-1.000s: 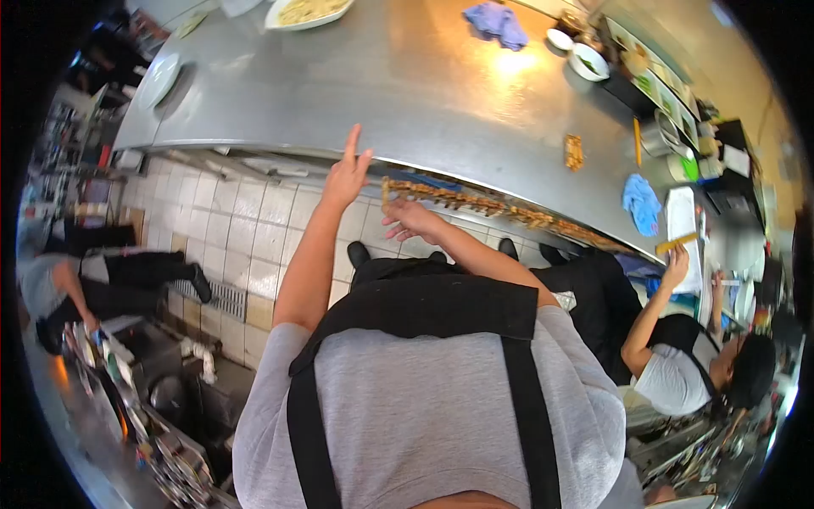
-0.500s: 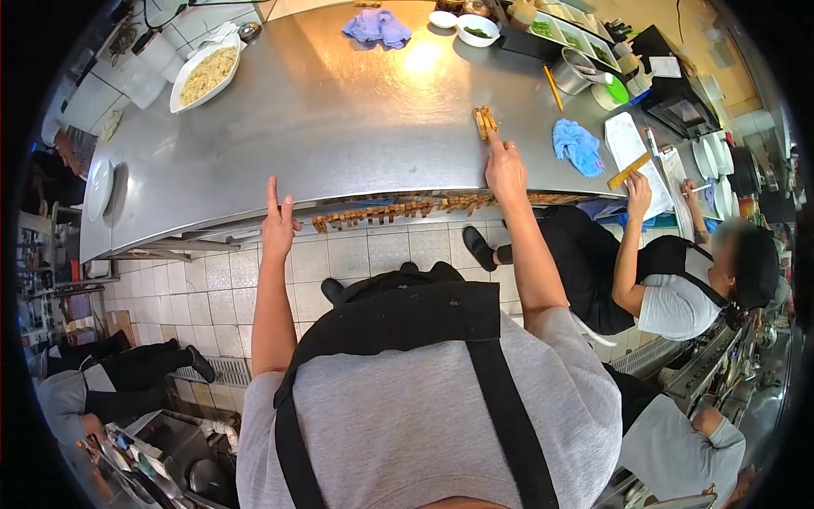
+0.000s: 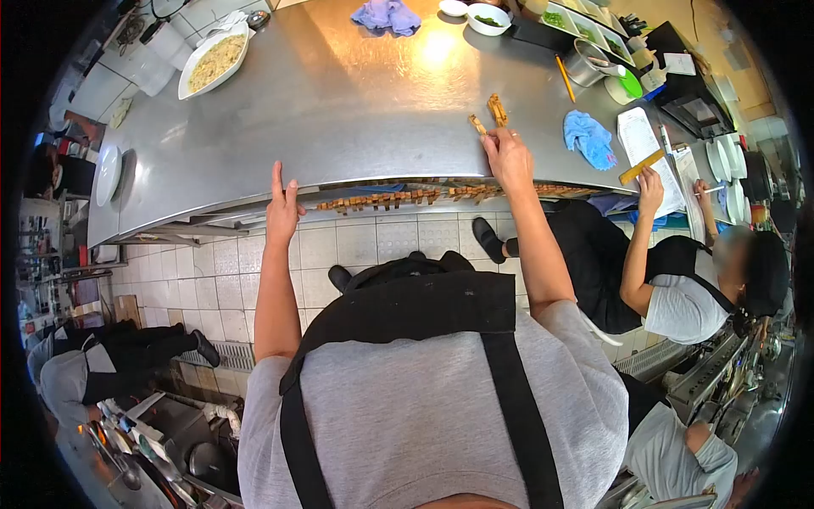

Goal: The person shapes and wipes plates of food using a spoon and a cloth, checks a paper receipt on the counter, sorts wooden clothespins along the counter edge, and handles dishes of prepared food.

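Observation:
My right hand [image 3: 510, 159] is on the steel counter near its front edge, thumb and fingers pinched on a wooden clothespin [image 3: 477, 125]. Just beyond the fingertips, a small bunch of wooden clothespins [image 3: 497, 110] lies on the steel. My left hand [image 3: 284, 206] is at the front edge of the counter, index finger stretched out and thumb apart, with nothing in it. Below the edge, between my hands, hangs a long row of clothespins [image 3: 386, 200].
The steel counter [image 3: 339, 119] carries a white dish of pale food [image 3: 214, 66], an oval plate [image 3: 108, 176], a purple cloth [image 3: 386, 15], a blue cloth [image 3: 589, 140] and a pencil [image 3: 565, 78]. On the right, a co-worker [image 3: 678, 284] holds a yellow ruler [image 3: 642, 167] over papers.
My right hand has pulled one clothespin slightly left, apart from the bunch, and now pinches it. My left hand stays by the edge. The whole view has shifted a little.

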A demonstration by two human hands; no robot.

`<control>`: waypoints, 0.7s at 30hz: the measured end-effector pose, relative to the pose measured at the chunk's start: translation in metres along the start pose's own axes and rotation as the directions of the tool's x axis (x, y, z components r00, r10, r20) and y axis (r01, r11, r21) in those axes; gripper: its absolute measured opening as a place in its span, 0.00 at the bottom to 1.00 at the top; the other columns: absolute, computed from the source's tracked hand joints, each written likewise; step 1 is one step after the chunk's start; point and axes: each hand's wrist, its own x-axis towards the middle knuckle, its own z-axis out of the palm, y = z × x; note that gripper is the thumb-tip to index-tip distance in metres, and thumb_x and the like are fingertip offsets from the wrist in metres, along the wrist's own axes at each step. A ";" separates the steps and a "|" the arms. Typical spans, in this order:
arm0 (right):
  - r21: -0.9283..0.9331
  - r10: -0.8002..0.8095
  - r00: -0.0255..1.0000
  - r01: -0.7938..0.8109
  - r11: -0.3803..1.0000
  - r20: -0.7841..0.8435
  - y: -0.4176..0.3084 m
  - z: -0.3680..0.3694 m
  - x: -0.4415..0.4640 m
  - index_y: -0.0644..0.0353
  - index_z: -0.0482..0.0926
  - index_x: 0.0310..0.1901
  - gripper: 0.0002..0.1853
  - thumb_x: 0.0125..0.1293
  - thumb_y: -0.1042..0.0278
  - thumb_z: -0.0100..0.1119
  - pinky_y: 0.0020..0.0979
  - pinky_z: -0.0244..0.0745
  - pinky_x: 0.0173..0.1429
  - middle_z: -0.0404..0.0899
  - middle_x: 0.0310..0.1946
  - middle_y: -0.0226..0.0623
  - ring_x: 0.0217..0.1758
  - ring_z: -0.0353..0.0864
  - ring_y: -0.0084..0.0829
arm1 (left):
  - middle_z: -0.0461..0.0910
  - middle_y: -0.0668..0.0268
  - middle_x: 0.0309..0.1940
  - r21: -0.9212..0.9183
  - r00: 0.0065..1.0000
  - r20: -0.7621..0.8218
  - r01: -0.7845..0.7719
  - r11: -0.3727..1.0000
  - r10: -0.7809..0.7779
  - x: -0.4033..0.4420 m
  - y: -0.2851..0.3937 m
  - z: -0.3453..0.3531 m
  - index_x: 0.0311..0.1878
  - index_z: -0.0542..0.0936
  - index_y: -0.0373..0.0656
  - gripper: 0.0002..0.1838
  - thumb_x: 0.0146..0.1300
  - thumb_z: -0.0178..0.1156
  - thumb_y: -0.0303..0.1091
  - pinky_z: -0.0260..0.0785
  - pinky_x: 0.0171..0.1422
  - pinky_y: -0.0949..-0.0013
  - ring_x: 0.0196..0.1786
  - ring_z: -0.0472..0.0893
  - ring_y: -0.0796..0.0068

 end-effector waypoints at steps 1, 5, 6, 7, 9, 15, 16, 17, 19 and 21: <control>-0.009 -0.013 1.000 0.013 1.000 0.009 -0.001 0.002 0.002 0.58 0.80 0.41 0.09 0.62 0.64 0.60 0.44 0.76 0.43 0.80 0.36 0.44 0.38 0.81 0.48 | 0.77 0.61 0.18 -0.009 1.000 0.004 0.006 1.000 -0.006 0.000 -0.001 0.000 0.76 0.49 0.62 0.34 0.70 0.41 0.58 0.71 0.35 0.63 0.25 0.81 0.65; -0.035 -0.027 0.996 0.030 0.999 0.088 -0.001 -0.002 -0.001 0.60 0.78 0.37 0.09 0.58 0.65 0.63 0.45 0.76 0.42 0.80 0.35 0.46 0.39 0.81 0.48 | 0.77 0.61 0.18 -0.026 1.000 -0.005 0.006 1.000 -0.007 0.000 -0.001 0.001 0.75 0.49 0.63 0.33 0.70 0.43 0.56 0.71 0.35 0.63 0.24 0.81 0.65; -0.033 -0.026 0.995 0.029 0.999 0.093 0.001 -0.006 -0.005 0.60 0.78 0.37 0.09 0.58 0.66 0.63 0.45 0.76 0.42 0.80 0.34 0.46 0.39 0.81 0.48 | 0.77 0.60 0.18 -0.028 1.000 -0.001 0.016 0.999 -0.016 -0.001 0.001 0.000 0.75 0.49 0.63 0.33 0.70 0.43 0.56 0.71 0.35 0.63 0.24 0.81 0.65; -0.030 -0.026 0.995 0.029 0.999 0.098 0.004 -0.011 -0.010 0.60 0.78 0.37 0.09 0.58 0.66 0.63 0.45 0.75 0.42 0.80 0.34 0.47 0.39 0.81 0.48 | 0.77 0.60 0.18 -0.029 1.000 0.003 0.025 0.999 -0.025 -0.001 0.002 -0.001 0.75 0.49 0.63 0.33 0.70 0.43 0.55 0.71 0.35 0.63 0.24 0.81 0.65; -0.031 -0.028 0.995 0.031 0.999 0.098 0.013 -0.020 -0.025 0.61 0.78 0.37 0.09 0.57 0.67 0.63 0.45 0.75 0.42 0.80 0.33 0.47 0.39 0.81 0.48 | 0.76 0.63 0.17 -0.033 1.000 -0.017 0.000 0.999 0.000 -0.001 -0.001 0.001 0.76 0.48 0.65 0.35 0.69 0.43 0.59 0.69 0.29 0.67 0.21 0.77 0.70; 0.129 0.051 0.960 -0.090 0.988 0.275 0.021 -0.021 -0.077 0.61 0.76 0.40 0.11 0.59 0.65 0.63 0.43 0.75 0.38 0.80 0.28 0.45 0.33 0.82 0.46 | 0.77 0.62 0.16 0.017 1.000 -0.008 0.016 1.000 -0.015 -0.002 0.001 -0.001 0.75 0.49 0.64 0.33 0.70 0.42 0.57 0.71 0.37 0.60 0.24 0.81 0.64; 0.187 0.106 0.914 -0.193 0.963 0.392 0.013 -0.015 -0.085 0.60 0.75 0.41 0.11 0.61 0.64 0.62 0.41 0.75 0.36 0.80 0.26 0.44 0.30 0.82 0.43 | 0.77 0.62 0.16 0.019 1.000 -0.009 0.012 1.000 -0.012 -0.001 0.002 -0.001 0.75 0.48 0.64 0.33 0.70 0.42 0.57 0.71 0.37 0.60 0.24 0.81 0.64; 0.231 0.146 0.850 -0.297 0.926 0.506 0.003 -0.007 -0.092 0.60 0.74 0.43 0.12 0.63 0.64 0.61 0.39 0.75 0.34 0.80 0.25 0.42 0.27 0.82 0.40 | 0.77 0.62 0.16 0.013 1.000 -0.005 0.019 1.000 -0.019 -0.001 0.002 -0.001 0.75 0.48 0.64 0.33 0.70 0.42 0.57 0.71 0.37 0.60 0.24 0.81 0.64; 0.333 0.081 0.661 -0.475 0.815 0.746 -0.016 0.012 -0.102 0.60 0.73 0.47 0.11 0.66 0.68 0.57 0.30 0.73 0.26 0.80 0.25 0.36 0.21 0.78 0.23 | 0.77 0.61 0.17 0.003 0.999 -0.002 0.036 0.999 -0.036 0.000 0.000 0.000 0.75 0.48 0.64 0.33 0.70 0.42 0.57 0.71 0.37 0.60 0.24 0.81 0.63; 0.376 -0.012 0.594 -0.494 0.784 0.804 -0.039 0.024 -0.109 0.61 0.73 0.46 0.10 0.67 0.66 0.56 0.29 0.73 0.26 0.81 0.25 0.36 0.21 0.79 0.23 | 0.78 0.61 0.18 -0.016 1.000 -0.007 0.022 1.000 -0.022 -0.001 0.001 0.000 0.75 0.49 0.64 0.33 0.70 0.42 0.57 0.71 0.36 0.60 0.24 0.81 0.64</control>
